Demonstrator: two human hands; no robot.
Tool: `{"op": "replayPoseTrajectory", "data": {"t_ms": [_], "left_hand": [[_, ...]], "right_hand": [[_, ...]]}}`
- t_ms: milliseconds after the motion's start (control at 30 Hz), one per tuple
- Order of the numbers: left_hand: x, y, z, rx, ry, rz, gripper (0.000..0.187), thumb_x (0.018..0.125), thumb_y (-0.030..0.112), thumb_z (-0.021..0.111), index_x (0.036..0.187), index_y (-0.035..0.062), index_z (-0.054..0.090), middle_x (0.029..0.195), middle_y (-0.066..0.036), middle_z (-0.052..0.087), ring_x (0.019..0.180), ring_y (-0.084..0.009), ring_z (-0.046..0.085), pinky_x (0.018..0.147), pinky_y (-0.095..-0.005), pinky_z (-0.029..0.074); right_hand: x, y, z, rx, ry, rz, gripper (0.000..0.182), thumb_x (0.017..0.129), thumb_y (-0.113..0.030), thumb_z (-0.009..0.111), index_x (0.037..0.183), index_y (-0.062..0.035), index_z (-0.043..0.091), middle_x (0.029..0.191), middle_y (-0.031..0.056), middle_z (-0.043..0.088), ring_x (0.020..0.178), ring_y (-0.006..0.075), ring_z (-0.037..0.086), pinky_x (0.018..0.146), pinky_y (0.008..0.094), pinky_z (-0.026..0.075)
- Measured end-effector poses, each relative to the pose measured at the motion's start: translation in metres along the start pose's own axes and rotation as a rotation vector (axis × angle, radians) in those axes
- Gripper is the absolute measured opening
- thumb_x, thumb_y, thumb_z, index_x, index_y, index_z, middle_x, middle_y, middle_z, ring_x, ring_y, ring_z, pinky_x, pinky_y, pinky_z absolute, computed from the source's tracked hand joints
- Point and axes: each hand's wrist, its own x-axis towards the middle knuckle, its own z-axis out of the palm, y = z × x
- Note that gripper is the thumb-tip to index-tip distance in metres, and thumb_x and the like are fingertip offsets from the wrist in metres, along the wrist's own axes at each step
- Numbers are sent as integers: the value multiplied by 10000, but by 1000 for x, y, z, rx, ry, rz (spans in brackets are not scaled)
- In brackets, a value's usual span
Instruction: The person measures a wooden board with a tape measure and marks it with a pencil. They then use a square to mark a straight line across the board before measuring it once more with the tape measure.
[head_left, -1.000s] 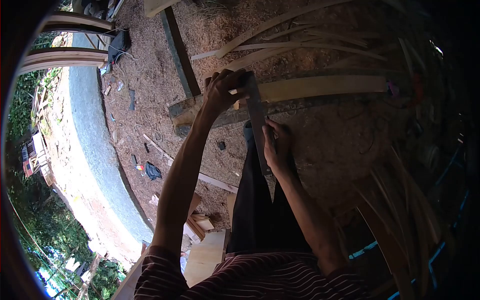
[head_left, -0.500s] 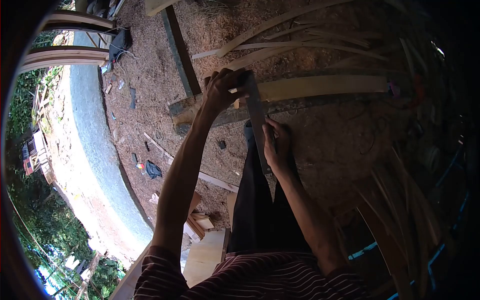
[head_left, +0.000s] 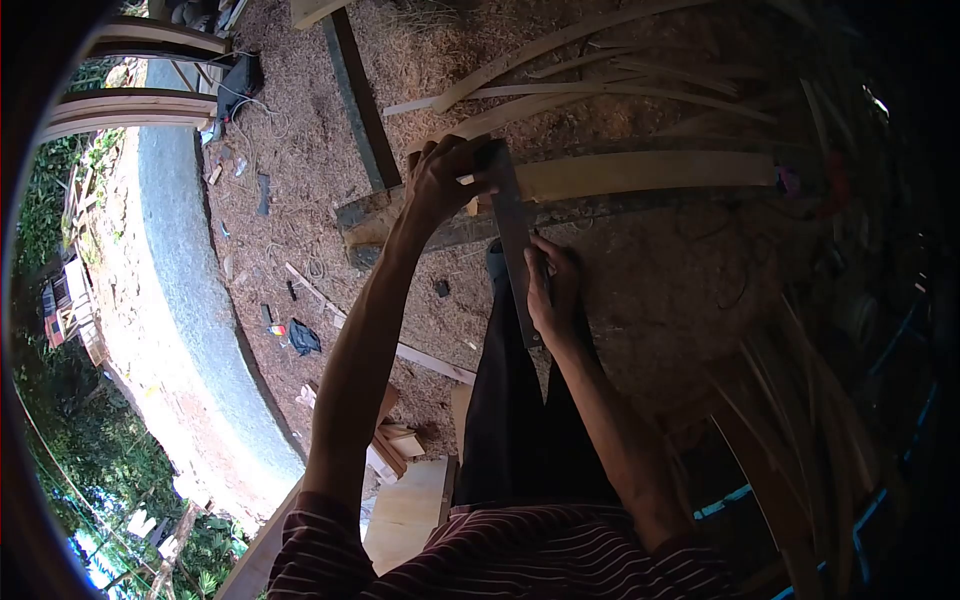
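Note:
A try square with a long flat metal blade (head_left: 514, 235) lies across a pale wooden board (head_left: 640, 173). My left hand (head_left: 440, 180) is closed around the square's dark stock (head_left: 489, 157) at the blade's far end, over the board. Beside the lower part of the blade is my right hand (head_left: 555, 285), its fingers curled around a slim dark thing that looks like a pencil (head_left: 547, 268). The pencil's tip is too dim to make out. The board rests along a rough, dark timber beam (head_left: 365, 235).
Long curved wood strips (head_left: 590, 88) lie beyond the board. A dark timber (head_left: 358, 100) runs away from the beam's left end. Wood offcuts (head_left: 400, 440) and a pale panel (head_left: 408, 515) are near my left side. More strips (head_left: 790, 410) stand at the right.

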Motion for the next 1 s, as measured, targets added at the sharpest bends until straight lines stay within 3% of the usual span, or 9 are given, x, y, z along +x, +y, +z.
{"op": "replayPoseTrajectory", "data": {"t_ms": [500, 733, 1000], "left_hand": [[1, -1, 1, -2, 17, 13, 663, 619, 335, 829, 1213, 134, 615, 1019, -58, 635, 947, -235, 615, 831, -378, 486], [1, 1, -1, -10, 4, 15, 653, 623, 345, 824, 1208, 138, 619, 1031, -56, 638, 938, -233, 611, 824, -385, 467], [-1, 0, 1, -53, -12, 0, 668, 632, 327, 822, 1229, 128, 600, 1062, -56, 625, 988, -245, 596, 882, -387, 435]], "right_hand": [[0, -1, -2, -27, -24, 64, 247, 935, -155, 560, 1094, 24, 622, 986, 127, 656, 890, 166, 623, 771, 295, 491], [-1, -10, -4, -114, -13, 0, 263, 935, -165, 562, 1097, 34, 618, 988, 138, 657, 892, 179, 627, 779, 304, 497], [-2, -8, -3, -86, -10, 8, 262, 935, -163, 560, 1096, 36, 618, 973, 138, 660, 880, 172, 629, 763, 298, 498]]}}
